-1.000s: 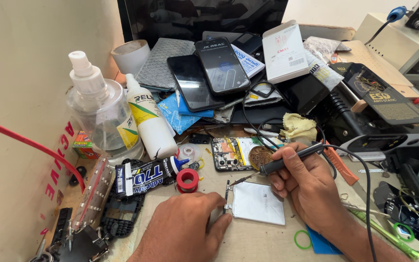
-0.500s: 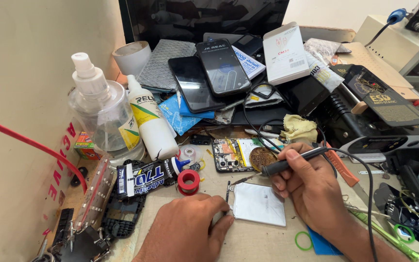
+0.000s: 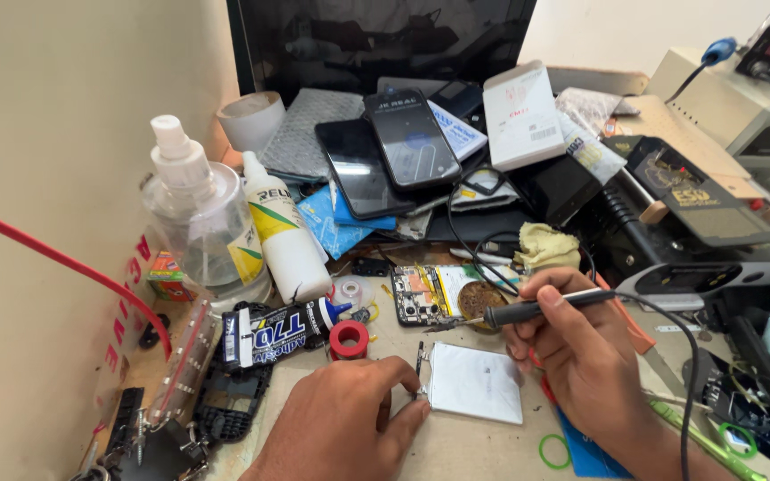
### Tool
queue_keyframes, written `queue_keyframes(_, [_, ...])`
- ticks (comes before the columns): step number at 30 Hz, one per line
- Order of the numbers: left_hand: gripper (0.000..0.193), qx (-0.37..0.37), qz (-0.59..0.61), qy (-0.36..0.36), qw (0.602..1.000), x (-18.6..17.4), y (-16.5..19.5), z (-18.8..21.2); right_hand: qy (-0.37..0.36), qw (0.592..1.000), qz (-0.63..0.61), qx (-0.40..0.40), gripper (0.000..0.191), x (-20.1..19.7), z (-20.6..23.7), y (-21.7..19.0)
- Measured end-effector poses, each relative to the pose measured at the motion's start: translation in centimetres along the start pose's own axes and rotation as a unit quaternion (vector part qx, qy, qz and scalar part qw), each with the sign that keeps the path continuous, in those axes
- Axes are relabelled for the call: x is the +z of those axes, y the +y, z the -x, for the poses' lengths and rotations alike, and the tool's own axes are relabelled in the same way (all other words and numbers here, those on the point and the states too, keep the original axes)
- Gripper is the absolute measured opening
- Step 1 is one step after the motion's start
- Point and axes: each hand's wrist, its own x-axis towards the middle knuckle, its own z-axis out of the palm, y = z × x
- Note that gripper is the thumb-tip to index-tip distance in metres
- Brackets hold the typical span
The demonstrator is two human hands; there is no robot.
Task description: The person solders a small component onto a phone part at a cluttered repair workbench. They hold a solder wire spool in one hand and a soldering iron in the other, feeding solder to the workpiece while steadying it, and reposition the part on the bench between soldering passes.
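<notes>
Left hand [image 3: 340, 428] fingers pinch the silver battery's [image 3: 476, 383] left edge; right hand [image 3: 581, 352] grips a soldering iron [image 3: 528, 311] just above, clutter crowding the tabletop [image 3: 483, 450].

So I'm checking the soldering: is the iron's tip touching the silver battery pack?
Apart. The head view shows the soldering iron tip ending above the silver battery pack, with bare bench between.

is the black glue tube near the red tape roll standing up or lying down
Lying down. The black glue tube rests on its side on the cluttered bench, blue nozzle pointing toward the red tape roll.
</notes>
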Motion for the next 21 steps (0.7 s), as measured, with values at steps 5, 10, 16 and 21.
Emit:
queue_keyframes(5, [0.024, 0.024, 0.038, 0.033, 0.998, -0.4, -0.2, -0.2, 0.028, 0.957, 0.248, -0.148, 0.019, -1.6, 0.6, -3.3])
queue_keyframes(10, [0.020, 0.036, 0.057, 0.043, 0.997, -0.3, -0.6, 0.0, 0.050, 0.931, 0.337, -0.134, 0.018, -2.9, 0.8, -2.7])
queue_keyframes(16, [0.023, 0.048, 0.052, 0.025, 0.997, -0.5, -1.2, -0.4, 0.069, 0.935, 0.327, -0.120, 0.019, -3.2, 0.7, -2.7])
queue_keyframes(21, [0.022, 0.037, 0.039, 0.019, 0.998, -0.5, -1.3, -0.4, 0.070, 0.939, 0.320, -0.102, 0.020, -3.1, 0.7, -2.6])
